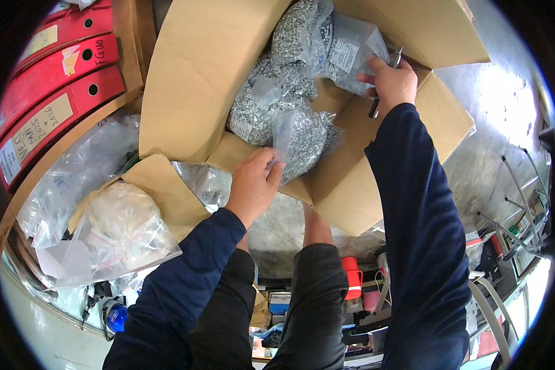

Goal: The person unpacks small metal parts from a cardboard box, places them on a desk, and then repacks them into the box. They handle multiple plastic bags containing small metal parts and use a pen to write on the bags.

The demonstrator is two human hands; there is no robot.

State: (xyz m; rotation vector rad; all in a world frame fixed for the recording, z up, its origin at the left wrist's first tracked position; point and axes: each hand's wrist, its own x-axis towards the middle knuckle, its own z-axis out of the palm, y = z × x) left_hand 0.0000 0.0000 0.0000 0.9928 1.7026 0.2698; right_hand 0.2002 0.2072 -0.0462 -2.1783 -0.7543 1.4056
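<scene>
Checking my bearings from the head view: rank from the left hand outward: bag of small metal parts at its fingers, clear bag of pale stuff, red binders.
1. Bag of small metal parts, touching the left hand at its fingertips.
2. Clear bag of pale stuff, to its left.
3. Red binders, far upper left.

Bright, even light with glare on the metal surface (pixel 505 92) at right; fisheye edges bend and perhaps blur slightly.

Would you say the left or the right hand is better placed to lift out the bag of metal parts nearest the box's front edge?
Probably the left hand: it already pinches that front bag at its top corner. The right hand is farther back, gripping another bag and a dark tool.
</scene>
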